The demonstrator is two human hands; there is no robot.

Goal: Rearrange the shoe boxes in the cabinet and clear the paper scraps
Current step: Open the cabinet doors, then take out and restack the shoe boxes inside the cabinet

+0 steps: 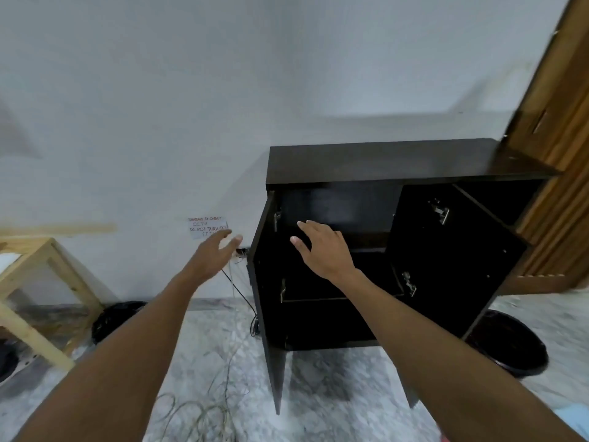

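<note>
Two bare hands reach toward an open dark cabinet (398, 161).

The cabinet stands against the white wall at the person's 1 o'clock, with both doors swung wide. Its shelves are in deep shadow, so I cannot tell what lies on them. The right hand (322, 247) is in front of the upper shelf, fingers straight, holding nothing. The left hand (216, 253), at 11 o'clock, is also open and empty, near the left door (267, 330). A black bin (510, 342) sits at the cabinet's 4 o'clock, and a second bin (118, 317) at its 8 o'clock.
</note>
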